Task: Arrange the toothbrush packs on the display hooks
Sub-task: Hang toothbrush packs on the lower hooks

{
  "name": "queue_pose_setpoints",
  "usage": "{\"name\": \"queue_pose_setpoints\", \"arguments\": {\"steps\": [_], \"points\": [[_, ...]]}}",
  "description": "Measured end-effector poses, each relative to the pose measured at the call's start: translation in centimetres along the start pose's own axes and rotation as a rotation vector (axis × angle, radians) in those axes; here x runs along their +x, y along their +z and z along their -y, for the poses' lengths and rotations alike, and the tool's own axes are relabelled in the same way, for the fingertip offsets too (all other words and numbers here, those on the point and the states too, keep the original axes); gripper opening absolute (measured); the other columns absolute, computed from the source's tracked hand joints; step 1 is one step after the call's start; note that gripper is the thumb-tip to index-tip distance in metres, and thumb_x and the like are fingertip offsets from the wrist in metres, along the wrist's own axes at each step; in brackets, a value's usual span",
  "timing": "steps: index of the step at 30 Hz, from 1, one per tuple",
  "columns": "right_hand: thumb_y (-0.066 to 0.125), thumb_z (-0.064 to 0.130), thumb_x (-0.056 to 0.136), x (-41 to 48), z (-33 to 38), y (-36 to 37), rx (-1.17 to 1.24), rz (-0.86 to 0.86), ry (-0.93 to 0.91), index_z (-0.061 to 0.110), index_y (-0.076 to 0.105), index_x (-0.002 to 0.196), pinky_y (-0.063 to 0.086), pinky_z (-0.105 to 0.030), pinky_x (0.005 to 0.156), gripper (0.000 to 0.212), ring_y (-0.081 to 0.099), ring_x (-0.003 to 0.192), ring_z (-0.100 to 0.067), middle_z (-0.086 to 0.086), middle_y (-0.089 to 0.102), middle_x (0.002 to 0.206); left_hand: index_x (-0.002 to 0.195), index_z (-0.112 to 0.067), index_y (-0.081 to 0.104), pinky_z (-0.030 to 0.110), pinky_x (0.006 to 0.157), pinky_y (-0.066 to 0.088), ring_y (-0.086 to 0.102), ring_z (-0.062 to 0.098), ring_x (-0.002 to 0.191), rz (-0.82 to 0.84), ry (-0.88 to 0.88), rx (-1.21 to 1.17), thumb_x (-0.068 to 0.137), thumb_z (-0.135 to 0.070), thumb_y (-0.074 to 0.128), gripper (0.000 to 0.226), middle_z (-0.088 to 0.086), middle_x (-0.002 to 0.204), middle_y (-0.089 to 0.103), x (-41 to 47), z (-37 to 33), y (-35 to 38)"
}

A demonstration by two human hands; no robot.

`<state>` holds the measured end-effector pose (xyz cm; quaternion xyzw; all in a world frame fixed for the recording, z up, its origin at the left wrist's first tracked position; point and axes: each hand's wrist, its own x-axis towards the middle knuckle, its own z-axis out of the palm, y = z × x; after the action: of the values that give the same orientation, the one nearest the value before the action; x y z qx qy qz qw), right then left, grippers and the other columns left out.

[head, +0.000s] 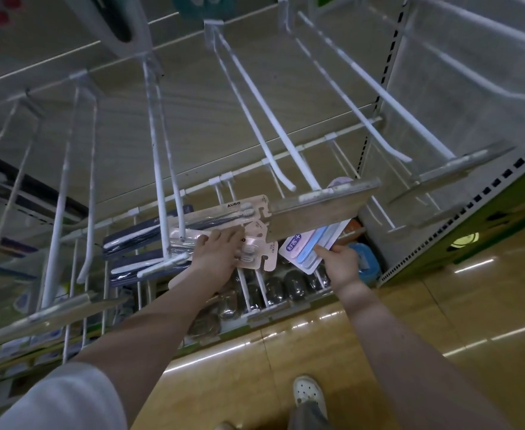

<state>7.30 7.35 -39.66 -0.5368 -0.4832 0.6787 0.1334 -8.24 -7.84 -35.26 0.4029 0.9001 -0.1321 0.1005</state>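
Observation:
My left hand [216, 256] reaches under the hooks and holds several pink toothbrush packs [255, 243] fanned out, one marked AUBO. My right hand [341, 262] grips a white pack with blue and pink toothbrushes [304, 246] by its lower corner, partly hidden behind a price-tag plate [320, 209]. Long white display hooks [267, 119] stick out from the back panel above both hands and carry nothing. Dark navy toothbrush packs [140, 240] hang on lower hooks to the left of my left hand.
More bare hooks [363, 88] run along the upper right. Dark round packets [273, 290] hang on low hooks below my hands. A blue item [366, 259] sits near the shelf upright. The glossy yellow floor and my white shoe [309, 394] lie below.

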Motion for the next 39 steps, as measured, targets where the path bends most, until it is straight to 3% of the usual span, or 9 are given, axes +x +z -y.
{"name": "queue_pose_setpoints", "arguments": {"steps": [7, 10, 13, 15, 21, 24, 27, 34, 39], "points": [[0.061, 0.010, 0.088, -0.2, -0.1, -0.3, -0.027, -0.010, 0.040, 0.009, 0.062, 0.077, 0.045, -0.023, 0.055, 0.012, 0.062, 0.067, -0.015, -0.006, 0.065, 0.077, 0.139, -0.030, 0.036, 0.037, 0.115, 0.010, 0.030, 0.020, 0.134, -0.171, 0.047, 0.008, 0.089, -0.040, 0.056, 0.055, -0.004, 0.139, 0.045, -1.1, 0.5, -0.2], [0.062, 0.010, 0.088, -0.5, 0.0, -0.4, -0.041, -0.020, 0.032, 0.010, 0.062, 0.075, 0.046, -0.024, 0.056, 0.012, 0.062, 0.068, -0.016, -0.006, 0.065, 0.077, 0.136, -0.026, 0.045, 0.042, 0.111, 0.024, 0.037, 0.026, 0.130, -0.224, 0.041, -0.056, 0.085, -0.048, 0.060, 0.058, 0.002, 0.134, 0.048, -1.6, 0.7, -0.3], [0.060, 0.008, 0.088, -1.0, 0.0, -0.5, -0.029, -0.026, 0.009, 0.007, 0.063, 0.085, 0.046, -0.024, 0.060, 0.005, 0.060, 0.070, -0.015, -0.005, 0.065, 0.082, 0.118, -0.017, 0.062, 0.048, 0.084, 0.053, 0.059, 0.035, 0.106, -0.296, 0.062, -0.088, 0.068, -0.043, 0.079, 0.059, 0.011, 0.113, 0.063, -2.3, 0.7, -0.8], [0.059, 0.008, 0.089, -1.4, 0.1, -0.6, -0.009, -0.034, 0.009, 0.008, 0.063, 0.090, 0.047, -0.027, 0.068, 0.004, 0.061, 0.075, -0.018, -0.007, 0.065, 0.088, 0.114, -0.015, 0.064, 0.042, 0.068, 0.057, 0.064, 0.034, 0.093, -0.336, 0.048, -0.063, 0.059, -0.041, 0.085, 0.064, 0.011, 0.102, 0.065, -2.8, 0.6, -1.1], [0.059, 0.008, 0.090, -2.9, 0.0, -1.0, 0.070, -0.066, -0.054, 0.009, 0.058, 0.104, 0.053, -0.028, 0.067, 0.014, 0.064, 0.087, -0.024, -0.011, 0.065, 0.101, 0.146, -0.024, 0.027, 0.041, 0.099, 0.037, 0.040, 0.030, 0.122, -0.267, -0.018, -0.180, 0.082, -0.052, 0.059, 0.077, 0.010, 0.131, 0.041, -4.4, 0.0, -1.8], [0.058, 0.009, 0.091, -3.8, 0.1, -1.0, 0.053, -0.037, -0.116, 0.011, 0.053, 0.105, 0.054, -0.038, 0.084, 0.015, 0.064, 0.094, -0.027, -0.012, 0.064, 0.104, 0.146, -0.026, 0.024, 0.038, 0.094, 0.040, 0.038, 0.027, 0.123, -0.226, -0.077, -0.322, 0.080, -0.053, 0.061, 0.081, 0.009, 0.133, 0.036, -5.4, -0.3, -2.1], [0.053, 0.007, 0.093, -4.8, 0.2, -0.8, 0.036, 0.030, -0.159, 0.007, 0.049, 0.116, 0.052, -0.039, 0.087, 0.023, 0.061, 0.099, -0.027, -0.011, 0.061, 0.110, 0.140, -0.027, 0.031, 0.038, 0.090, 0.048, 0.049, 0.025, 0.114, -0.235, -0.171, -0.559, 0.074, -0.057, 0.065, 0.080, 0.004, 0.132, 0.038, -6.3, -0.1, -2.1], [0.047, 0.002, 0.094, -7.9, 0.1, 1.6, 0.029, 0.119, -0.201, 0.006, 0.052, 0.107, 0.049, -0.024, 0.062, 0.014, 0.060, 0.079, -0.021, -0.014, 0.061, 0.098, 0.114, -0.030, 0.040, 0.040, 0.084, 0.053, 0.061, 0.020, 0.094, -0.181, -0.355, -0.993, 0.063, -0.055, 0.077, 0.067, -0.004, 0.107, 0.059, -9.0, 0.9, -2.5], [0.049, 0.005, 0.093, -11.1, -0.2, 5.3, 0.029, 0.165, -0.169, 0.004, 0.057, 0.101, 0.049, -0.014, 0.046, 0.011, 0.060, 0.070, -0.013, -0.005, 0.062, 0.085, 0.114, -0.019, 0.041, 0.021, 0.065, 0.045, 0.058, 0.009, 0.077, -0.142, -0.414, -1.266, 0.070, -0.035, 0.081, 0.061, -0.004, 0.096, 0.062, -11.9, 4.4, -2.3]]}}
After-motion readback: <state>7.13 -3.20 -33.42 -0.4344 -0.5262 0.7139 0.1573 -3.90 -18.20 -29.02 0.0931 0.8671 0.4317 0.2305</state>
